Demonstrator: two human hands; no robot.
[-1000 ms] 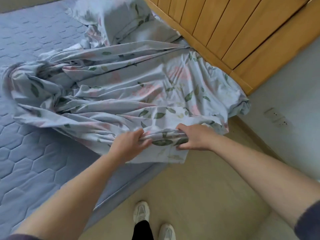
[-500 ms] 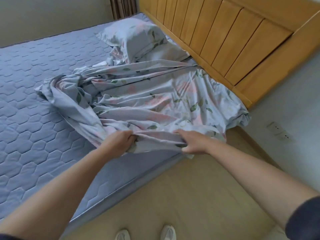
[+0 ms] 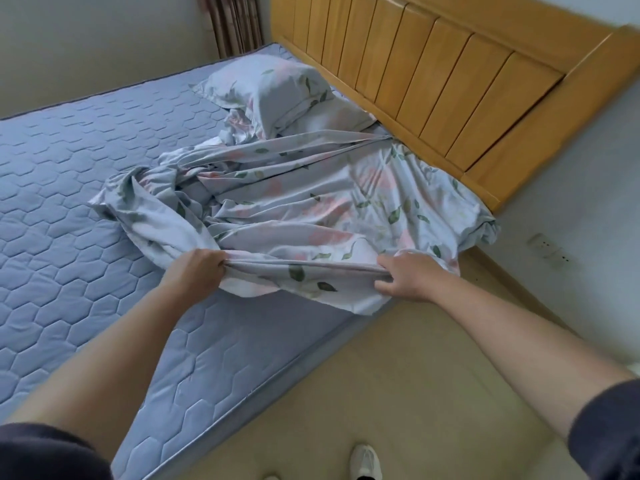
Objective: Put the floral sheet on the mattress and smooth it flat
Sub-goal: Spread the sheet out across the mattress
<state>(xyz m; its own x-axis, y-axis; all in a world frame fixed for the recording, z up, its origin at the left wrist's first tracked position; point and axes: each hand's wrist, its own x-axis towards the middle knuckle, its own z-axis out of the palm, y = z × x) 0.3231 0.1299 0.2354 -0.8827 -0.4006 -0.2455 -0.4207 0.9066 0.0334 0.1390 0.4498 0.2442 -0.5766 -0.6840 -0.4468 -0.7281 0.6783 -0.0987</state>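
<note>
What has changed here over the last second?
The left hand and right hand have slid apart along the near edge of the floral sheet, stretching it between them. Both still grip it. The sheet stays bunched on the mattress; the pillow has not moved.

Observed: my left sleeve (image 3: 41,452) and right sleeve (image 3: 609,427) were dark navy fabric. Each ended above a bare forearm running to my left hand (image 3: 197,271) and right hand (image 3: 405,277). Footwear at the near edge: a white right shoe (image 3: 365,462), and a white left shoe (image 3: 270,477) with only its toe showing.
</note>
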